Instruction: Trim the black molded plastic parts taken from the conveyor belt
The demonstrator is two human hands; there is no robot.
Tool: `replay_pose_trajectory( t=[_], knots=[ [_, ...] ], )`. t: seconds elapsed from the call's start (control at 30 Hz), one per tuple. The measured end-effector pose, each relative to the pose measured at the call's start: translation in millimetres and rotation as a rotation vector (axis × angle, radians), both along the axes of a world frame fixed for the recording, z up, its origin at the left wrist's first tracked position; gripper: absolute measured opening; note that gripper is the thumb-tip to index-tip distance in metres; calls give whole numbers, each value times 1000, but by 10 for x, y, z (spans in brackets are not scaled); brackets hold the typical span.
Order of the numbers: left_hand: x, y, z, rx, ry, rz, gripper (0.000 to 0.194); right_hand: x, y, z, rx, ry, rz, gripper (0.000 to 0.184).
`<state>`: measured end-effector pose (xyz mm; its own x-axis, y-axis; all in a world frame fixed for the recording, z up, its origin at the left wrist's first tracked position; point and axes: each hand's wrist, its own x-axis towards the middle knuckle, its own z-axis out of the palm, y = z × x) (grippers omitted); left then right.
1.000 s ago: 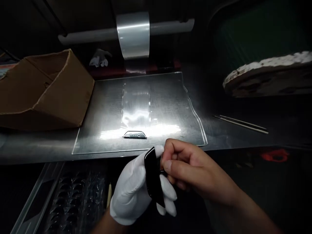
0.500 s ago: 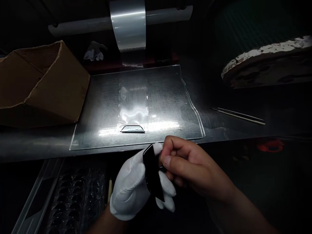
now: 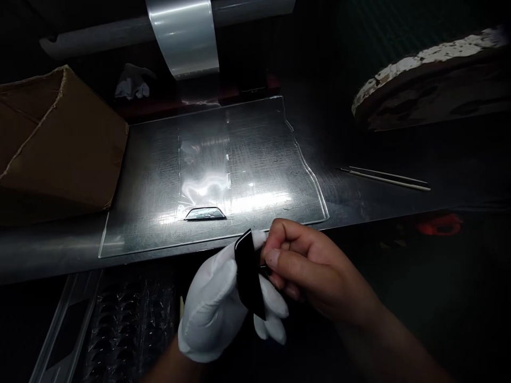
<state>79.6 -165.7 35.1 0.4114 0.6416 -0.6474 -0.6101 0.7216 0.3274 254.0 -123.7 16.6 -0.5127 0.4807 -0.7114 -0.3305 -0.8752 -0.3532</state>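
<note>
My left hand (image 3: 217, 306), in a white glove, holds a glossy black curved part (image 3: 248, 276) upright below the bench edge. My bare right hand (image 3: 311, 268) pinches at the part's right edge with thumb and forefinger. A second small dark trapezoid part (image 3: 205, 214) lies on the clear plastic sheet (image 3: 275, 159) just beyond my hands. A strip of clear film (image 3: 204, 175) lies on the sheet behind that part, fed from a film roll (image 3: 182, 34) on a rod at the back.
A brown cardboard box (image 3: 59, 143) stands at the left. Two thin sticks (image 3: 383, 177) lie on the bench at the right, below a round worn disc (image 3: 431, 85). A clear tray of moulded pockets (image 3: 128, 324) sits under the bench at the lower left. A crumpled glove (image 3: 131, 85) lies at the back.
The view has shifted so the bench things sit further left and the roll higher. My hands keep the same grip on the black part, a little higher in view.
</note>
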Motion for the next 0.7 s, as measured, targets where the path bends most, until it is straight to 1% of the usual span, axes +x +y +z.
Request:
replay_pose_trajectory(
  t=[0.1, 0.2, 0.33, 0.43, 0.7],
  knots=[
    [28, 46, 44, -16, 68, 2, 53, 0, 36, -7, 18, -11, -36, 18],
    [31, 73, 97, -30, 215, -2, 61, 3, 55, -7, 25, -35, -50, 17],
    [22, 72, 165, 34, 389, -60, 60, 3, 49, 5, 43, -32, -65, 17],
    [19, 55, 202, 50, 432, -72, 60, -6, 39, 11, 56, -37, -73, 18],
    [24, 70, 257, 51, 419, -112, 61, -9, 10, 17, 49, -23, -85, 17]
  ],
)
